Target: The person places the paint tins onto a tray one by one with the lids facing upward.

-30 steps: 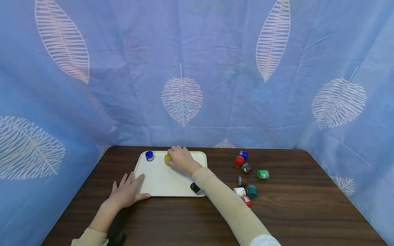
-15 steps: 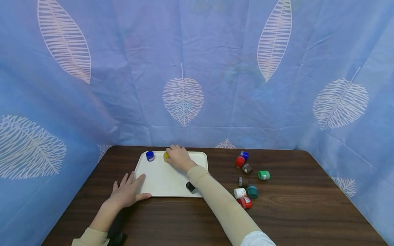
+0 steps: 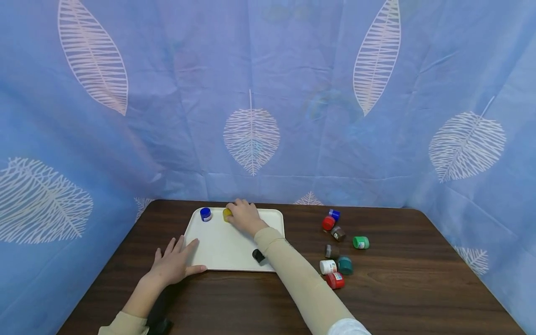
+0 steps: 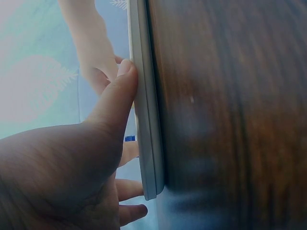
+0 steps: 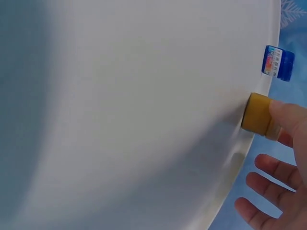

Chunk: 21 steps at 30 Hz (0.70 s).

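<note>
My right hand (image 3: 245, 217) pinches a small yellow paint jar (image 5: 258, 114) between thumb and finger near the tray's far edge; its other fingers are spread apart in the right wrist view. The jar stands on the white tray (image 3: 222, 249), partly hidden by the hand in the head view. To its left, a blue paint jar (image 3: 205, 214) is upright by the tray's far left corner. My left hand (image 3: 169, 265) rests at the tray's near left corner with fingers spread. Its thumb (image 4: 125, 79) touches the rim in the left wrist view.
A black jar (image 3: 257, 255) lies on the tray beside my right sleeve. On the brown table (image 3: 418, 274) to the right are several loose jars, among them a green jar (image 3: 360, 242), a white jar (image 3: 328, 266), a teal jar (image 3: 345, 265) and a red jar (image 3: 335, 280).
My right hand has shifted slightly left with the yellow jar, then stayed nearly still. The right forearm swung left, uncovering more of the near red jar. My left hand keeps its place.
</note>
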{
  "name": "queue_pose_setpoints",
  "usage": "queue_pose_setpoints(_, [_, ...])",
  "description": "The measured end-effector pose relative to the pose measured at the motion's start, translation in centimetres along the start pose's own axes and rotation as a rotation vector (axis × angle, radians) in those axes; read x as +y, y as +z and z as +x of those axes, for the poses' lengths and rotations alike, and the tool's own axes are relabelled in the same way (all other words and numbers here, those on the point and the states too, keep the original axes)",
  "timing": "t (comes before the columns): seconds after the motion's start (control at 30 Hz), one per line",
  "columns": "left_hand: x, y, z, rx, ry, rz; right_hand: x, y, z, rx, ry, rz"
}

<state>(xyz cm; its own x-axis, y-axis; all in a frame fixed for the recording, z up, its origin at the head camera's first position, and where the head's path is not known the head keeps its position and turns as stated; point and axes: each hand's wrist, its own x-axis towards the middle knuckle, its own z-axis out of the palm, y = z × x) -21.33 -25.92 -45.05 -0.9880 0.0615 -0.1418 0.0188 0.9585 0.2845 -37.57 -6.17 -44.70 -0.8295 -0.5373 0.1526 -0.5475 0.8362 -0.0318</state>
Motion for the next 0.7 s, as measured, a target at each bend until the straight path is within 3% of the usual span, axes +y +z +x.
queue_pose_setpoints(0.2, [0.1, -0.1, -0.1, -0.003, -0.006, 0.003, 0.3, -0.6, -0.4, -0.012, 0.009, 0.015])
queue_pose_setpoints(0.7, [0.0, 0.2, -0.1, 0.013, -0.01, -0.012, 2.5, -3.4, -3.3, 0.055, -0.105, -0.004])
